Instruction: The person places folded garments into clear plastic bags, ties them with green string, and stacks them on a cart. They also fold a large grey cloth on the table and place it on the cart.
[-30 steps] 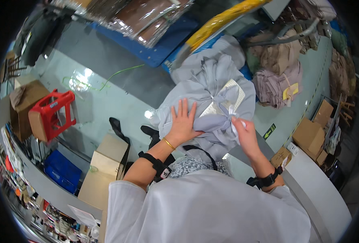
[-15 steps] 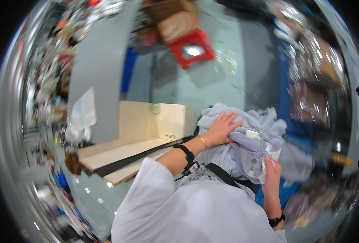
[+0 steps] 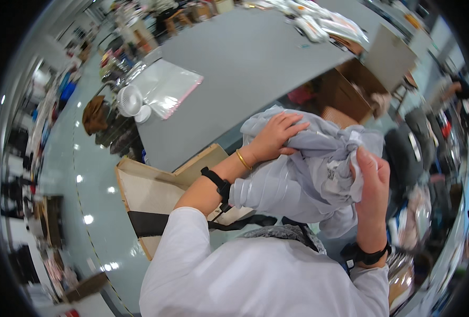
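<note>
A bunched pale grey garment (image 3: 292, 179) of thin, slightly sheer cloth is held up in front of my chest. My left hand (image 3: 276, 134) lies over its top folds, the fingers bent over the cloth and the thumb below them. At the garment's right side, my right hand (image 3: 373, 171) pinches a gathered edge between thumb and fingers. A small white label (image 3: 331, 173) with dark print shows on the cloth between my hands. The underside of the bundle is hidden.
A large grey table (image 3: 218, 68) stretches ahead, with a clear plastic bag (image 3: 168, 84) and a white fan (image 3: 129, 100) at its left end. An open wooden box (image 3: 152, 193) stands at my left. Beyond the garment is a cardboard box (image 3: 350, 87); dark chairs (image 3: 406, 153) stand at right.
My view has swung to the right and up, bringing the grey table ahead. The garment is higher and nearer to me, both hands still on it. My left fingers are closer together.
</note>
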Demonstrator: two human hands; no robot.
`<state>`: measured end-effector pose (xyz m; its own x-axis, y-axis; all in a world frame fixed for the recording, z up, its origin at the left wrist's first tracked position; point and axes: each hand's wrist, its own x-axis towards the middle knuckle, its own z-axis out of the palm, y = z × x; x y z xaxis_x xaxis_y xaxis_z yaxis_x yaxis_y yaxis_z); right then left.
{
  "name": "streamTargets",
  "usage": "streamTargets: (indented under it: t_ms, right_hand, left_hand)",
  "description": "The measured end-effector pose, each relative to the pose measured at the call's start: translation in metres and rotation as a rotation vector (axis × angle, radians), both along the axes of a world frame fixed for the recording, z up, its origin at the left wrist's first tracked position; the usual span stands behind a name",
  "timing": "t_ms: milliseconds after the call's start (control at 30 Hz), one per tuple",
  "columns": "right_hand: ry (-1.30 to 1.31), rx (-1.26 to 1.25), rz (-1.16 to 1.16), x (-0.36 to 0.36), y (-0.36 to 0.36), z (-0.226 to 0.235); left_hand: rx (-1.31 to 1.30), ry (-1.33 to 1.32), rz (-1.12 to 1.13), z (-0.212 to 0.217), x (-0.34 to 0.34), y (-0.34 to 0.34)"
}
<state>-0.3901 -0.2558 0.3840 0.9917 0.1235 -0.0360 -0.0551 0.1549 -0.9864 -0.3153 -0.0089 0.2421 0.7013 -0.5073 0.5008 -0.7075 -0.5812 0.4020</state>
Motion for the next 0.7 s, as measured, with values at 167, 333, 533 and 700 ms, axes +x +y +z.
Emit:
streamTargets:
  t_ms: [167, 333, 533, 700]
  right_hand:
    - [-0.232, -0.103, 0.268, 0.149, 0.062, 0.054]
    - [-0.495, 0.028, 0.385, 0.260, 0.158, 0.039]
    - [-0.216, -0.223, 0.695, 0.356, 0.250, -0.106]
    - [-0.720, -0.603, 0.909, 0.396, 0.265, -0.217]
  left_hand:
    - [-0.025, -0.105, 0.291, 0.045, 0.105, 0.070]
    - [-0.001, -0.186, 0.515, 0.033, 0.193, 0.164]
    - [0.245, 0.035, 0.785, -0.081, 0.260, 0.264]
    - [0.265, 0.443, 0.910, -0.182, 0.240, 0.300]
